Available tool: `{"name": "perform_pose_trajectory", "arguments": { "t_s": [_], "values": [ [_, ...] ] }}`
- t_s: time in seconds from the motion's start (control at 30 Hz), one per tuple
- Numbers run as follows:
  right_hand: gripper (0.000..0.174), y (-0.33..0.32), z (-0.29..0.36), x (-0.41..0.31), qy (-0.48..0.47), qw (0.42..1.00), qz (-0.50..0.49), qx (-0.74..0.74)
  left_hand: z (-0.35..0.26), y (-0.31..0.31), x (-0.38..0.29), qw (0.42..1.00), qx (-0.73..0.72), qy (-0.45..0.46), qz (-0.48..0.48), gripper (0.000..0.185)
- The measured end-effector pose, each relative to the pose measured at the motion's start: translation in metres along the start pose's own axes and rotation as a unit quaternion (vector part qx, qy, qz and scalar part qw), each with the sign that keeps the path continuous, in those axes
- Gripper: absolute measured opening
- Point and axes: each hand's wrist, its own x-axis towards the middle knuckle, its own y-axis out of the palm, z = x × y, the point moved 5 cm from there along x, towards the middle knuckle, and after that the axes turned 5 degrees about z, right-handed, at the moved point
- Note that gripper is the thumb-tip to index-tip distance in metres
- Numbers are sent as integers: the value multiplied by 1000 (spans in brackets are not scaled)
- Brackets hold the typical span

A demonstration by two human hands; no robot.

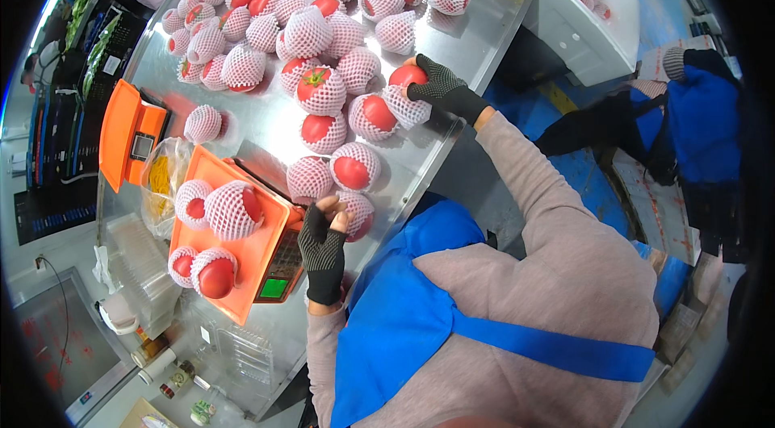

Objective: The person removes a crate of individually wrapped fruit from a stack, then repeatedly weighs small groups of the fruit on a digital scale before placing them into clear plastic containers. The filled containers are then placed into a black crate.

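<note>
My right hand (445, 86), in a dark fingerless glove with a dotted grip, holds a red tomato (407, 75) at the table's right side. A white foam net sleeve (409, 107) hangs below that tomato, partly under my fingers. My left hand (324, 243), gloved alike, is loosely curled beside a netted tomato (358, 216) near the front edge; no object shows between its fingers. Left of it, an orange weighing scale (275, 228) carries several netted tomatoes (233, 210) on its tray. Many more netted tomatoes (309, 31) cover the far part of the steel table (260, 125).
Another orange scale (130, 137) and a plastic bag of yellow bands (160, 180) stand at the left. Clear plastic trays (136, 264) are stacked near them. Beyond the right edge sits a white foam box (584, 16) with tomatoes. A person in blue (702, 119) is at the right.
</note>
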Motion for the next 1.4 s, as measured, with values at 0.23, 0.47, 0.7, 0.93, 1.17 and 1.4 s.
{"name": "perform_pose_trajectory", "arguments": {
  "t_s": [0.23, 0.47, 0.7, 0.93, 1.17, 1.4],
  "values": [
    [41, -67, 25, 67, -149, 925, -203, -285, 22, -24, -36, 993, -9, -40, -111, 28],
    [83, -51, 13, 197, -30, 848, 35, -527, 35, -25, -46, 982, -26, -50, -181, 31],
    [78, -71, 42, 198, -44, 960, 12, -275, 31, -22, -46, 978, -49, -45, -199, 30],
    [53, -86, 64, 125, -280, 957, 74, 27, 24, -18, -32, 984, -87, -24, -156, 25],
    [76, -54, 48, 164, -71, 978, -63, -187, 24, -16, -24, 990, -67, -10, -121, 25],
    [77, -88, 33, 206, -52, 971, -9, -235, 30, -30, -49, 985, -22, -36, -165, 30]
  ]
}}
